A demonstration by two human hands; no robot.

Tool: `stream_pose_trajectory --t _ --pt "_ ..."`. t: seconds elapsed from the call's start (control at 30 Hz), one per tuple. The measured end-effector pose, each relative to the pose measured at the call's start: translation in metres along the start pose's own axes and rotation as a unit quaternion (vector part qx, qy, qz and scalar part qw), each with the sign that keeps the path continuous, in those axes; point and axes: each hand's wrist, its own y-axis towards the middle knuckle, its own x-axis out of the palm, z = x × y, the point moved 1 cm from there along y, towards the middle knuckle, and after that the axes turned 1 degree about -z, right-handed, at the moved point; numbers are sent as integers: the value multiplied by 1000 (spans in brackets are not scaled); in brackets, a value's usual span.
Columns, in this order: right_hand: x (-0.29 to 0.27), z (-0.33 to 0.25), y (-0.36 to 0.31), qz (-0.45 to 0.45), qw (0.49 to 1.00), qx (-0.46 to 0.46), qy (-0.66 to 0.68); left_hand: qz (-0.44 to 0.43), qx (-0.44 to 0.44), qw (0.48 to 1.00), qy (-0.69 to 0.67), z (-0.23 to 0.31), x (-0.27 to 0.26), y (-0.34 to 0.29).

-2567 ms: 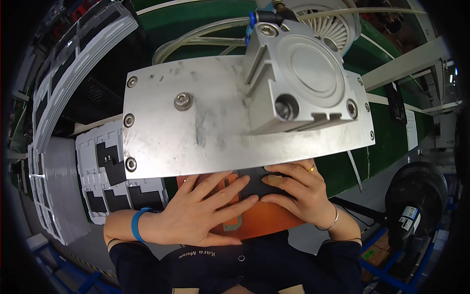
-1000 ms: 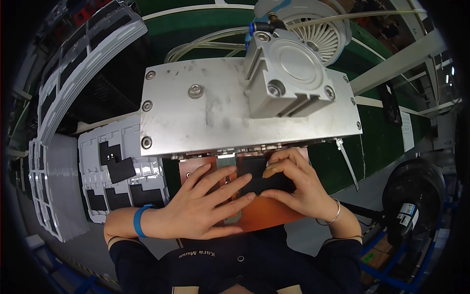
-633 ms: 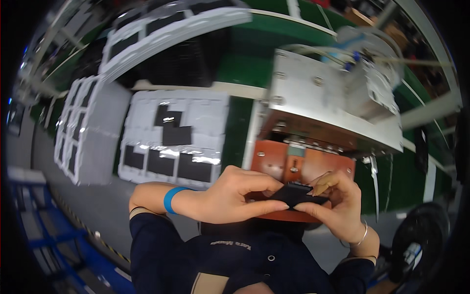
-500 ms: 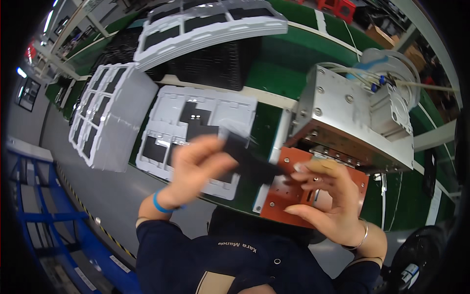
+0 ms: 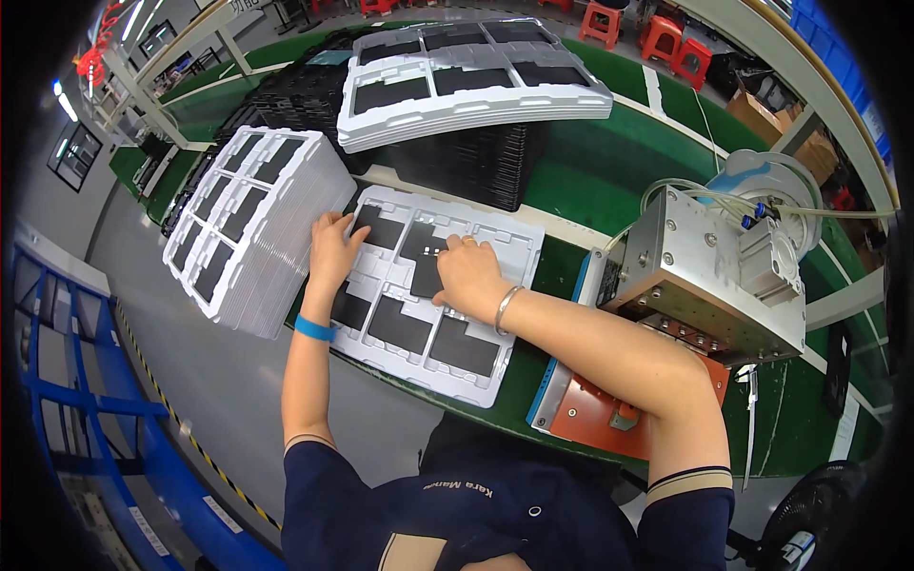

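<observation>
A white moulded tray (image 5: pixel 519 228) lies on the green bench in front of me, with flat black sheets in its compartments. My left hand (image 5: pixel 333 249) is at the tray's left edge, thumb and fingers apart, its tips touching a black sheet (image 5: pixel 381 228) in the far left compartment. Over the far middle compartment, my right hand (image 5: pixel 468 274) is closed with fingers curled at the right side of another black sheet (image 5: pixel 425 268); its fingertips are partly hidden. Another sheet (image 5: pixel 400 326) lies in the near row, with others beside it.
Left of the tray stands a tall stack of white trays (image 5: pixel 276 224); more white trays (image 5: pixel 476 95) rest on black trays (image 5: pixel 466 167) behind. A metal press (image 5: pixel 705 266) with an orange base plate (image 5: pixel 595 414) stands right, under my right forearm. A black fan (image 5: pixel 819 519) is near right.
The black sheet that was in the air between my hands now lies in the far left compartment. My right hand has moved left from the orange plate to the tray; my left hand has moved farther forward.
</observation>
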Motion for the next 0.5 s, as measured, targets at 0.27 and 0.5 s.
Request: stream_pose_trajectory --t 0.27,0.5 --pt "-11 4 -8 48 986 0 160 -133 106 981 96 20 13 -31" --pt "-117 4 -148 166 949 -96 251 -138 96 980 110 12 7 -40"
